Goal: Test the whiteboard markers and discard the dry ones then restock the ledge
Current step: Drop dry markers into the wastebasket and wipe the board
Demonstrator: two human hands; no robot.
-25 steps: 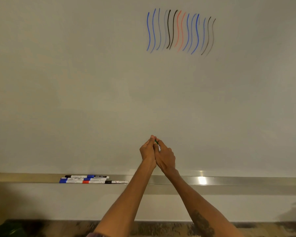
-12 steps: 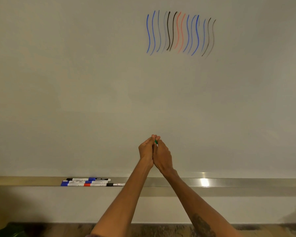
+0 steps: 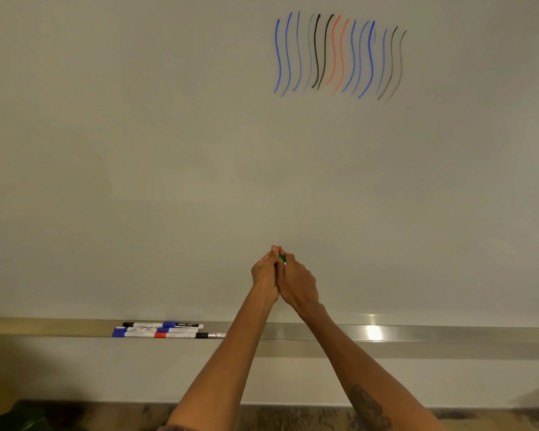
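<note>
Both my hands meet in front of the whiteboard, just above the metal ledge. My left hand and my right hand are pressed together, both gripping a green marker. Only a small green bit of it shows between the fingertips; the rest is hidden inside the hands. Several markers with blue, black and red caps lie in a row on the left part of the ledge. Wavy test strokes in blue, black, red and faint grey sit at the board's upper right.
A bright light reflection sits on the ledge to the right of my arms. Below the board runs a dark patterned floor strip, with a dark green object at the bottom left corner.
My joined hands have shifted very slightly; the grip on the green marker looks the same. The markers on the ledge have not moved.
</note>
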